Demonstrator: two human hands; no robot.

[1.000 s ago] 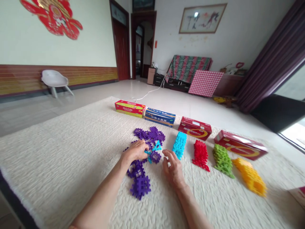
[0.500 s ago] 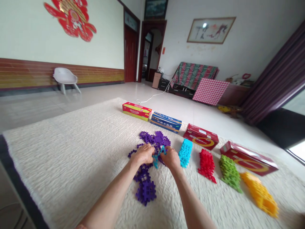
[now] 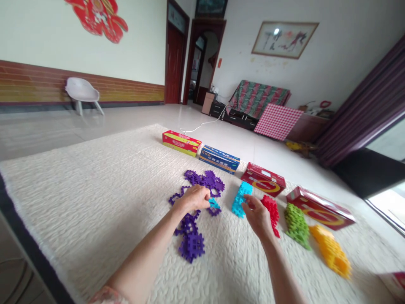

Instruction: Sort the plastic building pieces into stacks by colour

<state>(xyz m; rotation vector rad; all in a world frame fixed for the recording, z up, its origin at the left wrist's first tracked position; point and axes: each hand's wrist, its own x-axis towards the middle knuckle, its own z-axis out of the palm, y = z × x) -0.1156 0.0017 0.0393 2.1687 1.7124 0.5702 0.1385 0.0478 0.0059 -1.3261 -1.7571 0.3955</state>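
My left hand point(image 3: 196, 198) is closed on a light blue notched plastic building piece point(image 3: 214, 203), held over the scattered purple notched pieces point(image 3: 192, 245). The fingers hide part of that piece. At the right edge of a light blue block of joined pieces point(image 3: 241, 196) is my right hand point(image 3: 257, 214), its thumb and forefinger slightly apart. No separate piece shows in those fingers. Just beyond that hand, partly covered by it, lies a pile of red pieces point(image 3: 271, 210).
Green pieces point(image 3: 296, 226) and yellow pieces point(image 3: 332, 251) lie further right on the cream quilted cover point(image 3: 104, 181). Behind stand a red-and-yellow box point(image 3: 181, 143), a blue box point(image 3: 219, 159) and two dark red boxes point(image 3: 263, 179). A white chair point(image 3: 82, 93) stands far left.
My right hand has moved right, from beside the left hand over the purple pieces to the light blue block. My left hand stays over the purple pieces, still holding light blue. The view has shifted slightly.
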